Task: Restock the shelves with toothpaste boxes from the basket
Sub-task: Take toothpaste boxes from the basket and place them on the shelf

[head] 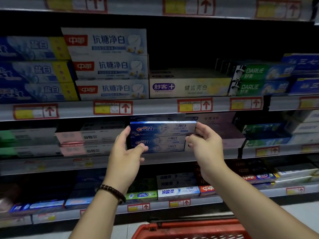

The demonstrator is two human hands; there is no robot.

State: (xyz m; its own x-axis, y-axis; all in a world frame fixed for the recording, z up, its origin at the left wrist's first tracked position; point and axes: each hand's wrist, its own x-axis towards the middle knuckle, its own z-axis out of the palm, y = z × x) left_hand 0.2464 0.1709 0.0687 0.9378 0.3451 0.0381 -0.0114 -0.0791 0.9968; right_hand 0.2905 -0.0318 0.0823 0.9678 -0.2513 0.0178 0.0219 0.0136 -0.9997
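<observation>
Crest box (163, 128) lies lengthwise along the shelf edge (164, 159), between your hands. Your left hand (126, 150) grips its left end, your right hand (205, 144) pinches its right end; both equally near.

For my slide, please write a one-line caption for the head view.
Left hand and right hand hold stacked blue Crest boxes at the shelf, red basket below.
</observation>
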